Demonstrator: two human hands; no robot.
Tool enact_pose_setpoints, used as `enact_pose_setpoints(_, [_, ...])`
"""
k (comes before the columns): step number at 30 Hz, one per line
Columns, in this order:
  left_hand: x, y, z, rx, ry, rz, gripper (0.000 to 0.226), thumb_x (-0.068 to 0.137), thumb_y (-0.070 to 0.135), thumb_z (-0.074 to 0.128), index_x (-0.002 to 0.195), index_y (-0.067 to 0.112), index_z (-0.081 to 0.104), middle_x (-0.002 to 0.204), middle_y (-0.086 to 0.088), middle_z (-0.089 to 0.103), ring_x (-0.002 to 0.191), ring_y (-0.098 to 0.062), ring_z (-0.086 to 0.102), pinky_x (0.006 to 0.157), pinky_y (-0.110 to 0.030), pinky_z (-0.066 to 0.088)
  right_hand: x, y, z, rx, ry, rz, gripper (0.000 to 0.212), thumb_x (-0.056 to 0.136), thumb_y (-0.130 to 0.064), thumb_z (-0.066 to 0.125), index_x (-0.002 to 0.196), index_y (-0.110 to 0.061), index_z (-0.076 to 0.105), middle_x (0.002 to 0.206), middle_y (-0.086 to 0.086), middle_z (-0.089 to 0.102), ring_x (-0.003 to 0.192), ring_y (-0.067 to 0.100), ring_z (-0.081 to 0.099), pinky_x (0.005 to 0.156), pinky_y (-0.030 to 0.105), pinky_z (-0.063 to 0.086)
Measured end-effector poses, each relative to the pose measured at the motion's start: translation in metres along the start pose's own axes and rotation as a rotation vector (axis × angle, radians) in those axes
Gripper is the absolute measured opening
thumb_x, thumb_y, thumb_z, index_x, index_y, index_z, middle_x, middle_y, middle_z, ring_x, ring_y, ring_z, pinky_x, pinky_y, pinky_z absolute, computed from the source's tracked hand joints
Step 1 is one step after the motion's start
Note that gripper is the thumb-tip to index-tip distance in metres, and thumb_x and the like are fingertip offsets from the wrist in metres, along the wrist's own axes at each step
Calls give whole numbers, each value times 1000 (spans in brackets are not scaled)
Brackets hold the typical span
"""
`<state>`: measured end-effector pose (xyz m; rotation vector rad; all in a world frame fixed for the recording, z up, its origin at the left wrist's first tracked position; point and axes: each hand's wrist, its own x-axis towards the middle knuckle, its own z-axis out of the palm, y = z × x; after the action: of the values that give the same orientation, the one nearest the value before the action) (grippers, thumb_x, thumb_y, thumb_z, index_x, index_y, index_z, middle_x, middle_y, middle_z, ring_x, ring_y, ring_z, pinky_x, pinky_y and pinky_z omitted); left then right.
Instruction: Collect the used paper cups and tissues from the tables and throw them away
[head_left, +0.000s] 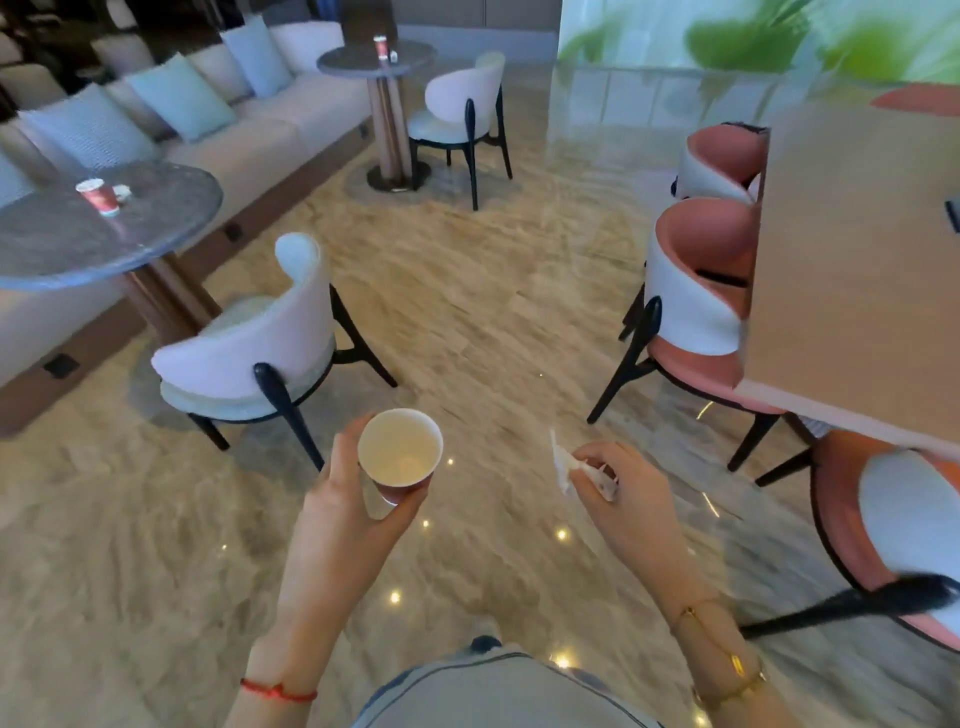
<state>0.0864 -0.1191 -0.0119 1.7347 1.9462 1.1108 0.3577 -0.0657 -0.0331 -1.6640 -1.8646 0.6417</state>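
Note:
My left hand (343, 499) grips an empty paper cup (399, 452), white inside and red outside, held upright over the floor. My right hand (628, 493) pinches a crumpled white tissue (563, 465). On the near round grey table (67, 244) at the left stands a red paper cup (98, 196) with a small white tissue (122, 193) beside it. A further round table (363, 62) at the back carries another red paper cup (381, 48) and a small dark item next to it.
White-backed chairs (260, 353) (462, 104) stand by the round tables, with a long sofa and cushions (182, 98) behind. Pink chairs (701, 291) line a long beige table (852, 260) on the right. A glossy marble floor (493, 312) runs between them.

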Motion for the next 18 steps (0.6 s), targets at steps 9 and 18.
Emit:
enact_pose_setpoints(9, [224,1,83,58,-149,82,77,70,37,83,133,22,42,119,1,60,102,-23,62,77,-38,56,190,39,4,-10,80,129,14,91,-22,62,105,-21,65,100,-9,60,85,3,55,71,8,39])
enact_pose_setpoints(18, [439,16,200,-1,-195,91,79,70,37,82,136,23,40,116,4,59,97,-17,63,72,-24,54,412,97,-14,28,118,169,15,90,-22,64,105,-20,64,100,-9,60,92,5,57,77,8,39])
